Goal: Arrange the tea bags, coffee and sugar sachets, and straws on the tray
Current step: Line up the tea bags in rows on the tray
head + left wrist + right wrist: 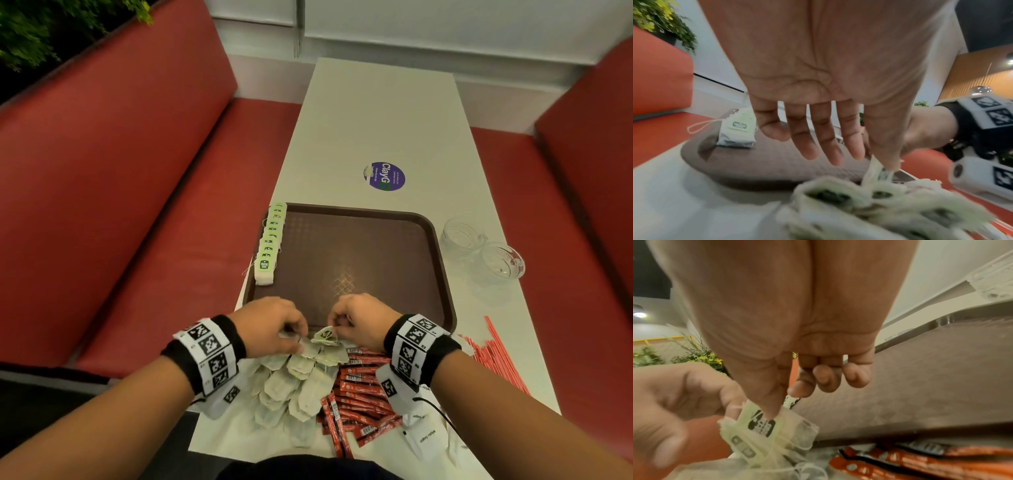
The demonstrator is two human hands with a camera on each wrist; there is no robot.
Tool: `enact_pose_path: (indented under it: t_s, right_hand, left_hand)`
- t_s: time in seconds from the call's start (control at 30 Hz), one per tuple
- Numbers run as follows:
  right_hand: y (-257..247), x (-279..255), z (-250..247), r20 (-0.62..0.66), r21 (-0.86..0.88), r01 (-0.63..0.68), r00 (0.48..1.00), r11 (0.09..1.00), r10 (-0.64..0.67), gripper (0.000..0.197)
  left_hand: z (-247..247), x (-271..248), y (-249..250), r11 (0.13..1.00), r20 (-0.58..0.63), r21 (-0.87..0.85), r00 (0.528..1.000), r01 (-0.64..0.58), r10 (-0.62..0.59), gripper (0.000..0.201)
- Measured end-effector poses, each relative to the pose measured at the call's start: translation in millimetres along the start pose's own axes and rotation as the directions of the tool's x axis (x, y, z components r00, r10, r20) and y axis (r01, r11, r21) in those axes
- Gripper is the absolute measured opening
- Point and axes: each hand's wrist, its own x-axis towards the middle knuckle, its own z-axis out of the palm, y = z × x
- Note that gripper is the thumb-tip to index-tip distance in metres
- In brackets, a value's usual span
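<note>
A brown tray (pixel 349 260) lies on the white table, with a row of green-tagged tea bags (pixel 270 240) along its left rim. Just in front of the tray a loose heap of tea bags (pixel 294 380) lies beside red coffee sachets (pixel 359 387). Both hands meet above the tray's near edge. My left hand (pixel 296 337) grips a tea bag (pixel 323 335) from the left. My right hand (pixel 337 325) pinches the same bag's green tag (pixel 762 421) under its thumb. Red-and-white straws (pixel 496 359) lie to the right, and white sugar sachets (pixel 428 438) sit under my right forearm.
Two clear glass cups (pixel 493 253) stand right of the tray. A purple round sticker (pixel 387 176) marks the table beyond it. Red bench seats (pixel 120 205) flank the table on both sides. The tray's middle (pixel 920 378) is bare.
</note>
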Motion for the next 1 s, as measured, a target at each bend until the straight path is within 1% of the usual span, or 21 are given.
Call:
enact_pose_path:
  t_s: [0.07, 0.13, 0.23, 0.33, 0.4, 0.5, 0.63, 0.73, 0.8, 0.87, 0.93, 1.0]
  right_hand:
    - [0, -2, 1, -0.021, 0.016, 0.005, 1.0, 1.0, -0.004, 0.005]
    - [-1, -4, 2, -0.05, 0.041, 0.009, 0.999, 0.999, -0.007, 0.005]
    - [-3, -7, 4, -0.09, 0.105, -0.021, 0.995, 0.994, 0.03, 0.006]
    - [-4, -10, 8, -0.13, 0.213, -0.046, 0.989, 0.976, 0.075, 0.007]
    - [-3, -11, 10, -0.136, 0.316, -0.058, 0.985, 0.947, 0.106, 0.008]
    - [-5, -11, 13, -0.161, 0.435, -0.062, 0.976, 0.898, 0.145, 0.012]
    - [-7, -9, 14, -0.244, 0.477, -0.003, 0.96, 0.879, 0.136, 0.01]
    - [-12, -6, 13, -0.226, 0.553, 0.056, 0.97, 0.831, 0.085, 0.012]
    - [-16, -3, 13, -0.229, 0.541, 0.111, 0.973, 0.834, 0.019, 0.018]
    - [-22, 1, 13, -0.254, 0.508, 0.155, 0.967, 0.847, -0.025, 0.014]
    - [-26, 5, 11, -0.293, 0.497, 0.182, 0.955, 0.848, -0.033, 0.008]
    - [-28, 9, 9, -0.338, 0.469, 0.192, 0.941, 0.862, -0.025, 0.01]
  left_hand:
    - [10, -2, 3, 0.999, 0.004, 0.024, 1.0, -0.025, 0.025, 0.037]
    - [16, -3, 7, 0.999, -0.018, 0.046, 1.0, -0.015, 0.016, 0.04]
    - [22, -2, 13, 0.998, -0.049, 0.068, 0.999, 0.003, 0.0, 0.032]
    - [22, -2, 15, 0.999, -0.085, 0.046, 0.996, 0.025, -0.021, 0.022]
    - [19, -3, 15, 1.0, -0.134, 0.0, 0.991, 0.026, -0.026, 0.019]
    - [11, -12, 17, 0.991, -0.243, -0.13, 0.969, 0.012, -0.043, 0.013]
    - [0, -24, 18, 0.941, -0.359, -0.338, 0.924, 0.001, -0.13, 0.004]
    - [-7, -27, 19, 0.901, -0.405, -0.433, 0.901, -0.037, -0.158, 0.006]
    - [-12, -29, 23, 0.891, -0.424, -0.448, 0.894, -0.065, -0.148, 0.008]
    - [-16, -29, 27, 0.887, -0.436, -0.451, 0.891, -0.093, -0.128, 0.009]
    - [-19, -29, 28, 0.886, -0.451, -0.45, 0.885, -0.112, -0.117, 0.008]
    - [-19, -28, 27, 0.861, -0.462, -0.496, 0.874, -0.115, -0.149, 0.01]
